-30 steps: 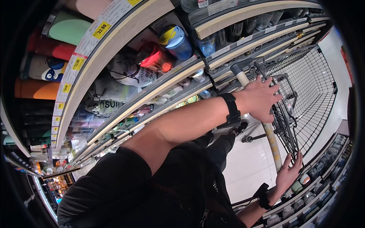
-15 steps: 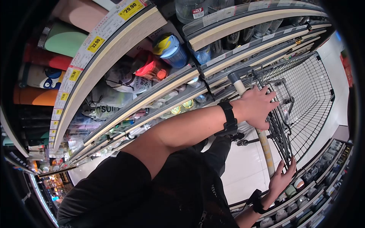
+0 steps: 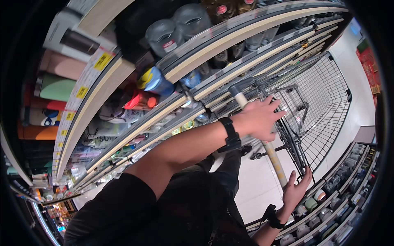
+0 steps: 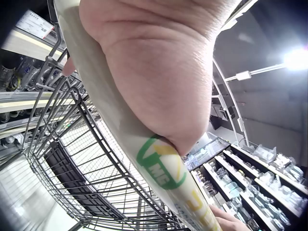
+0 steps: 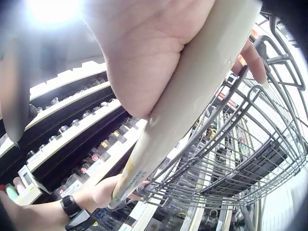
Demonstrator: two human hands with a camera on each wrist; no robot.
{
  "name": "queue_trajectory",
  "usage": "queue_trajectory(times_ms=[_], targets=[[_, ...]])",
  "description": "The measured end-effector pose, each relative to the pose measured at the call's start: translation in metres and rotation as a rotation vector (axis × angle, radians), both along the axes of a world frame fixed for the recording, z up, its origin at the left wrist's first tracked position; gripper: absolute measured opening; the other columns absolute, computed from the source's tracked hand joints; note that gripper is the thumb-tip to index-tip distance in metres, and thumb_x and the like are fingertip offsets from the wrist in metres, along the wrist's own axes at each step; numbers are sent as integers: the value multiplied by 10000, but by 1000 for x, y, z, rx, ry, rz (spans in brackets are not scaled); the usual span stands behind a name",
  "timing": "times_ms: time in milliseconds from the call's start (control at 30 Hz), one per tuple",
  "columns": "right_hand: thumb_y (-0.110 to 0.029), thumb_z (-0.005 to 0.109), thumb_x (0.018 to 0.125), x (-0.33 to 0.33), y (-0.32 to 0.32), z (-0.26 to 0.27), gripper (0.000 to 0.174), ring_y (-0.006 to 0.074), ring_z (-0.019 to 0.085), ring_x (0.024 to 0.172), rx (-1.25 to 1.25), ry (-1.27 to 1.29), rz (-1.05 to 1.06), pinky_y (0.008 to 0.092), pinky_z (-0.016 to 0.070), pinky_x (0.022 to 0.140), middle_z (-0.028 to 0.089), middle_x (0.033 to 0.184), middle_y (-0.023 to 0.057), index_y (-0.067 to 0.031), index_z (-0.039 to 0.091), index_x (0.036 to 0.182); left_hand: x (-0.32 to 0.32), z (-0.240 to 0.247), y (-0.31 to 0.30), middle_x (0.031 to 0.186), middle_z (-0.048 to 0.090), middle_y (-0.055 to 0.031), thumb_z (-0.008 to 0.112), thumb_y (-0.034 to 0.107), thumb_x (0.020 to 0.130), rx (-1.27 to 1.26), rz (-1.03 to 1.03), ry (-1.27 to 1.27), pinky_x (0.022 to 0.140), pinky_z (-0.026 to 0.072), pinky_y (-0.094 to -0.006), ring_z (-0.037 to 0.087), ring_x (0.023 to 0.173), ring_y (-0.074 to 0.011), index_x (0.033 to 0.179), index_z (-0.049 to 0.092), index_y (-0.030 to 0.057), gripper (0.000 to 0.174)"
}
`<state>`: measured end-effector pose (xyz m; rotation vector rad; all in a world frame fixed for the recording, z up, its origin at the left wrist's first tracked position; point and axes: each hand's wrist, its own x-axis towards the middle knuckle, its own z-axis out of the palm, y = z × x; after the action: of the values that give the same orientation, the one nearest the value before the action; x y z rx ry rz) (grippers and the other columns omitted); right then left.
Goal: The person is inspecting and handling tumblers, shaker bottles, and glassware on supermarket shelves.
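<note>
A wire shopping cart [image 3: 324,98] stands in a shop aisle, and its pale handle bar [image 3: 273,158] runs across in front of me. My left hand [image 3: 258,119], with a black wrist strap, lies flat on the bar's far end, fingers spread over the wire. The left wrist view shows the palm [image 4: 149,57] pressing on the bar [image 4: 159,163]. My right hand [image 3: 296,186] rests on the bar's near end with straight fingers against the basket wire. Its palm [image 5: 144,48] sits on the bar [image 5: 192,96] in the right wrist view.
Shelves of drinking bottles run along one side, with clear jugs [image 3: 164,37], a blue bottle [image 3: 154,80] and a red one [image 3: 139,100]. A low shelf of small jars [image 3: 328,205] lines the other side. White floor [image 3: 254,180] lies between them.
The view has swung along the shelves, bringing clear jugs into sight on the top shelf. The cart and both hands sit a little further left in view. Both hands stay on the bar.
</note>
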<state>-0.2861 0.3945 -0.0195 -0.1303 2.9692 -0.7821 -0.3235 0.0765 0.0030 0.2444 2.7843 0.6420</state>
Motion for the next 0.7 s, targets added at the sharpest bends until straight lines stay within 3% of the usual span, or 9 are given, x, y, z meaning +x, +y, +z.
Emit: queue_trajectory(times_ms=[67, 333, 533, 700], targets=[[-248, 629, 967, -9, 1, 1, 562, 375, 443, 1368, -15, -19, -4, 439, 350, 1142, 417, 1493, 213, -18, 452, 1448, -9, 3, 1, 1591, 297, -243, 656, 459, 815, -16, 10, -6, 1117, 381, -518, 269, 1486, -435, 1536, 382, 161, 827], [-256, 668, 914, -46, 2, 11, 599, 417, 408, 1382, 53, -35, -22, 462, 351, 1136, 410, 1499, 232, -35, 461, 1430, -49, 12, 9, 1591, 308, -211, 672, 440, 788, -73, 4, -22, 1070, 451, -505, 275, 1492, -389, 1540, 379, 192, 844], [-287, 675, 892, -70, 1, 24, 645, 412, 407, 1379, 55, -67, -42, 473, 397, 1099, 395, 1505, 229, -37, 439, 1438, -70, -1, 12, 1518, 405, -186, 709, 371, 727, -15, 29, 203, 922, 540, -471, 446, 1382, -348, 1468, 486, 195, 793], [-311, 671, 891, -92, 3, 25, 662, 412, 408, 1378, 33, -102, -30, 481, 419, 1083, 374, 1516, 224, -51, 429, 1450, -95, 2, 18, 1521, 410, -165, 714, 340, 724, -48, 28, 151, 973, 520, -464, 430, 1401, -344, 1457, 499, 206, 776]])
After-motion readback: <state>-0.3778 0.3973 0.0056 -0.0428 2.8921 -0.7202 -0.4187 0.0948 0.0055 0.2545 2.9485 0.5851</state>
